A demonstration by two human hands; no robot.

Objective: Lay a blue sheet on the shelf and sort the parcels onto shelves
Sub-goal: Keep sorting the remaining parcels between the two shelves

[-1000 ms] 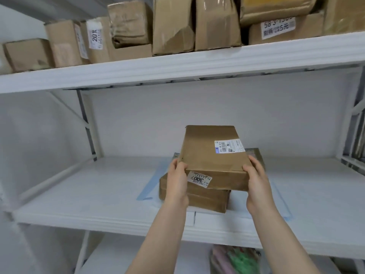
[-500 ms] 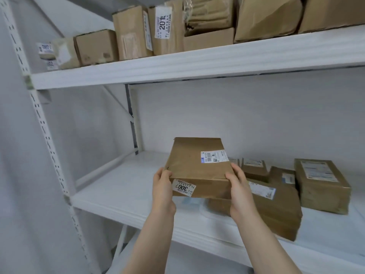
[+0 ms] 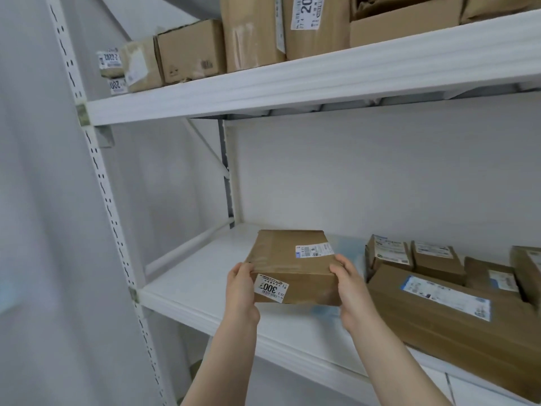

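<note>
Far left: white perforated upright (image 3: 96, 177), from the bottom of the view to the top, carrying both shelves.

Upper shelf (image 3: 292, 80), white, loaded end to end:
- two small labelled parcels (image 3: 109, 64), stacked at the left end;
- plain cardboard box (image 3: 190, 51), just beside them;
- tall taped parcel (image 3: 251, 33);
- parcel with a white label printed "20" (image 3: 316, 24);
- open carton (image 3: 404, 27), with more cartons cut off at the right.

Middle shelf (image 3: 199, 276), white, below.

Left hand (image 3: 241, 294): fingers (image 3: 243, 271) curled round the near left corner of the brown parcel (image 3: 292, 259), thumb on the top face, just beside the "3007" sticker (image 3: 270, 288).

Brown parcel: flat, taped, held roughly level between both hands over the middle shelf, near its front edge. White "3007" sticker on the near face; barcode label (image 3: 314, 249) on top, toward the right. Resting on the shelf or just clear of it: cannot tell.

Blue sheet (image 3: 348, 247): pale, only glimpsed on the middle shelf behind and below the parcel's right side.

Right hand (image 3: 351, 294): gripping the near right corner, thumb on top, fingers wrapped underneath, out of sight.

Right: large flat parcel (image 3: 439, 317) with a long blue-edged label, lying on the middle shelf just beside the right hand. Behind it, a row of smaller parcels (image 3: 436, 259), labels up, reaching the right edge of the view.
</note>
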